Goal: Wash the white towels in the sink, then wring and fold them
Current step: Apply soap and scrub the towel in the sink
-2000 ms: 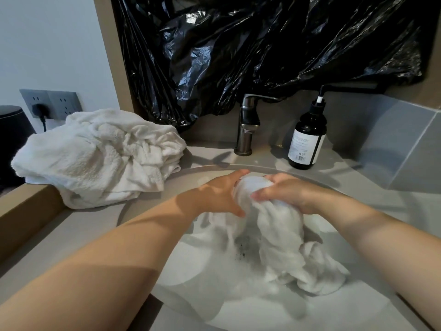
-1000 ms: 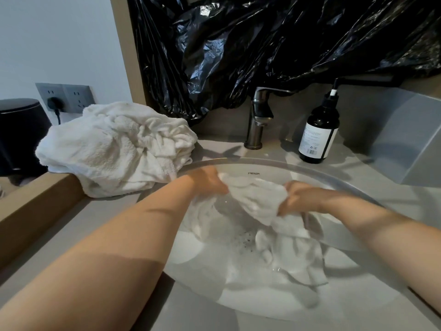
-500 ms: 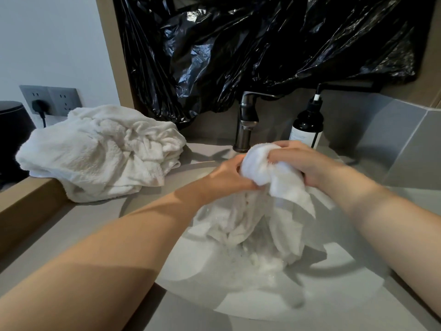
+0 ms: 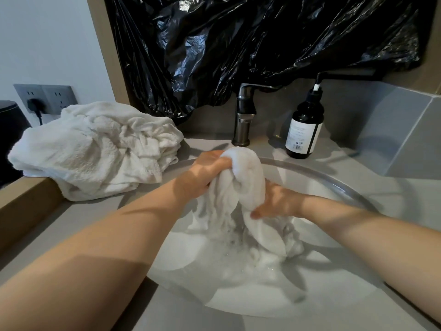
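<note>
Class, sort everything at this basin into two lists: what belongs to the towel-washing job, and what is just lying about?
Job: wet towel, gripped by left hand and right hand; towel pile; sink; suds; tap.

Lying about: pump bottle, untouched; black plastic sheet; wall socket; plug.
</note>
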`<action>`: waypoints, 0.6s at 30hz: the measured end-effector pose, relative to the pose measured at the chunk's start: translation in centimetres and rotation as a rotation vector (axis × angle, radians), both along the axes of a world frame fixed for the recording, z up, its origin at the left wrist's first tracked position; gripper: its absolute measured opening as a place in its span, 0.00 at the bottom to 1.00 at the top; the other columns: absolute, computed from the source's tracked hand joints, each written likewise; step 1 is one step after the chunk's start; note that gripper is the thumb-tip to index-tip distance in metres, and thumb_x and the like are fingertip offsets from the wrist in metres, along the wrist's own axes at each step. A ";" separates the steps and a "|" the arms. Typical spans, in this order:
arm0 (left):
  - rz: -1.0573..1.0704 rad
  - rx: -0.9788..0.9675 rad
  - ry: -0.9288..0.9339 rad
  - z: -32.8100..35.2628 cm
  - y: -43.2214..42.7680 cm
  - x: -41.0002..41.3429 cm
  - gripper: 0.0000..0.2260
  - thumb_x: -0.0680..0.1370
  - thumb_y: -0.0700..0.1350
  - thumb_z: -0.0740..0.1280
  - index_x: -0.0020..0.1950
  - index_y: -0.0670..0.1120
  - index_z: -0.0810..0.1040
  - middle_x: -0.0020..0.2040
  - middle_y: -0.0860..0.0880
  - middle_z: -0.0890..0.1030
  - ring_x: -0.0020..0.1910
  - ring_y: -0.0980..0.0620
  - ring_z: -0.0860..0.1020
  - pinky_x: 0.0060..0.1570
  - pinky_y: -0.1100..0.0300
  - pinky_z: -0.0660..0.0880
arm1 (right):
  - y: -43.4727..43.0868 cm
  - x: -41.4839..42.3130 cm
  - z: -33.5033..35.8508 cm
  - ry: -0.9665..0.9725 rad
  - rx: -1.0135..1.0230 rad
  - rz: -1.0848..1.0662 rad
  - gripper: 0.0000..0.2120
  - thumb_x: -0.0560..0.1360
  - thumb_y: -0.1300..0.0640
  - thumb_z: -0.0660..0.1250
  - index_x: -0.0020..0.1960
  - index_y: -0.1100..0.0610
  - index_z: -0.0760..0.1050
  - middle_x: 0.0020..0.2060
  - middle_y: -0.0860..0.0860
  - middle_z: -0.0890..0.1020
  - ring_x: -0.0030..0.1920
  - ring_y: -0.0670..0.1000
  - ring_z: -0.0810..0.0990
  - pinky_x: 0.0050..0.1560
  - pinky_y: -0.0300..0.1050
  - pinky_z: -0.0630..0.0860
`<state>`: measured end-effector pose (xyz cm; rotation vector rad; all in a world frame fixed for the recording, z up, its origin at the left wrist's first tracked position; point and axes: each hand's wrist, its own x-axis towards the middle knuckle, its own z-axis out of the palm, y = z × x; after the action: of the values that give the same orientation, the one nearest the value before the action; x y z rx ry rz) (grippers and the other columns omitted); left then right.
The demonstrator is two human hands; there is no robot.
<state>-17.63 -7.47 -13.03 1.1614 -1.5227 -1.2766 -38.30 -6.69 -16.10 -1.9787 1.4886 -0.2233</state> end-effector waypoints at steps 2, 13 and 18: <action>0.059 0.053 -0.076 0.0 -0.4 0.3 0.13 0.63 0.46 0.68 0.45 0.46 0.83 0.47 0.42 0.85 0.49 0.41 0.83 0.56 0.44 0.79 | -0.2 -0.3 0.6 -0.054 0.018 -0.054 0.18 0.67 0.63 0.75 0.53 0.54 0.74 0.44 0.52 0.79 0.41 0.51 0.78 0.42 0.47 0.78; -0.211 0.112 -0.531 -1.4 -0.9 1.8 0.33 0.75 0.33 0.67 0.77 0.50 0.61 0.66 0.49 0.72 0.67 0.52 0.70 0.68 0.56 0.67 | 0.4 -1.9 6.4 -0.543 -0.065 -0.313 0.11 0.71 0.68 0.69 0.51 0.57 0.77 0.38 0.53 0.77 0.38 0.51 0.76 0.35 0.42 0.70; -0.475 -0.004 -0.281 -0.7 1.3 -1.3 0.42 0.72 0.47 0.76 0.76 0.60 0.50 0.72 0.59 0.65 0.72 0.59 0.66 0.64 0.65 0.71 | 0.9 -1.0 8.5 -0.935 0.077 -0.378 0.09 0.75 0.68 0.65 0.54 0.65 0.77 0.41 0.57 0.81 0.40 0.52 0.81 0.36 0.39 0.79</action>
<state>-18.97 -6.22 -13.73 1.0427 -2.0983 -1.4541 -39.30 -5.80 -7.58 -1.2006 1.1642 -1.0638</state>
